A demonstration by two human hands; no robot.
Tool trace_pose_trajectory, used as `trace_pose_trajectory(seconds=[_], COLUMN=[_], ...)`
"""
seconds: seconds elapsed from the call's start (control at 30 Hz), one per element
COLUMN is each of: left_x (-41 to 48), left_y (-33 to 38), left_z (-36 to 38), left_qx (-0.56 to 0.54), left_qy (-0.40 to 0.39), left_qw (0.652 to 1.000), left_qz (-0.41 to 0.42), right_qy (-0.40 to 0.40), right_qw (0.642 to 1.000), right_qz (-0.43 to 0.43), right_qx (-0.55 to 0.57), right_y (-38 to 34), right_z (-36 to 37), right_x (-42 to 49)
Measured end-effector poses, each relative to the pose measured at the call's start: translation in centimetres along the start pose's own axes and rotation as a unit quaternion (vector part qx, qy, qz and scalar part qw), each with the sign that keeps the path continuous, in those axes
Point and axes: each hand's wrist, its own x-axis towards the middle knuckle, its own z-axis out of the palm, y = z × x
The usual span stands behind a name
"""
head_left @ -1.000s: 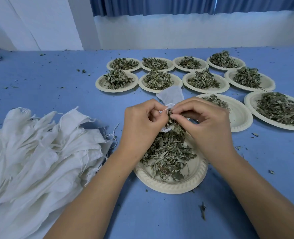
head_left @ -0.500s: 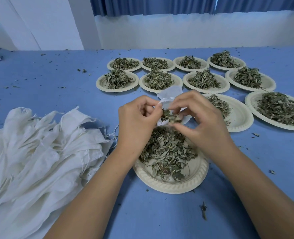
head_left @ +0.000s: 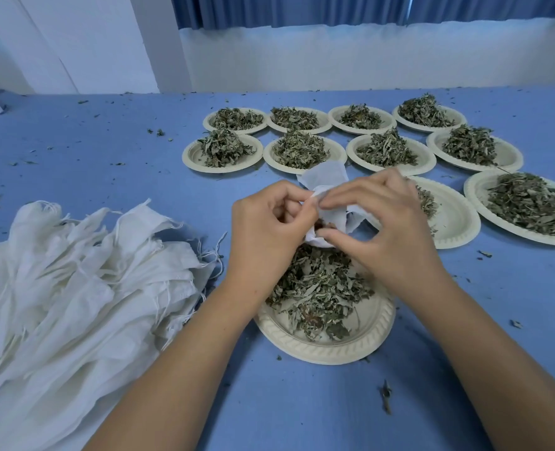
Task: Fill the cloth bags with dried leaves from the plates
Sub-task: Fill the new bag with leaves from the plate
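A small white cloth bag (head_left: 325, 177) is held up between both hands above the near plate (head_left: 328, 348). My left hand (head_left: 264, 226) pinches the left side of the bag's mouth. My right hand (head_left: 385, 229) grips the right side, with its fingertips at the opening. A few leaves show inside the mouth. Dried green leaves (head_left: 318, 288) lie heaped on the near plate, just under the hands. The bag's lower part is hidden behind my fingers.
A heap of empty white cloth bags (head_left: 74, 281) with loose strings lies at the left. Several more plates of leaves (head_left: 299, 149) stand in rows behind, and one nearly bare plate (head_left: 455, 219) sits right of the hands. Leaf crumbs dot the blue table (head_left: 74, 151).
Both hands have risen with the bag. The pinch of leaves seen in my right fingers earlier is gone from view, and the fingers now hold the bag's mouth.
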Motion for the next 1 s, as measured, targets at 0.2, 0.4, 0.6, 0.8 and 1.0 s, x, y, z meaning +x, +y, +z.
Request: trace_pose_trajectory(seconds=[0.2,0.4,0.6,0.8,1.0], left_x=[0.3,0.1,0.2,0.3,0.8], left_y=[0.0,-0.1,0.0,-0.2,0.5], left_z=[-0.2,0.1,-0.1,-0.4,-1.1], left_qx=[-0.016,-0.029,-0.050,-0.016,-0.061], left_qy=[0.016,-0.010,-0.008,0.066,0.197], left_qw=[1.000,0.999,0.999,0.998,0.978], left_qz=[-0.010,-0.012,-0.011,-0.013,-0.007], right_qy=[-0.022,-0.071,-0.115,-0.002,-0.254], right_qw=[0.999,0.997,0.991,0.996,0.965], right_qz=[-0.022,-0.027,-0.058,0.025,0.021], right_qx=[-0.042,-0.030,-0.043,0.089,0.056], right_y=[-0.5,-0.3,-0.6,-0.5,-0.9], right_z=[-0.4,-0.2,0.0,-0.5,1.2], right_x=[0.0,-0.3,-0.4,-0.1,-0.8])
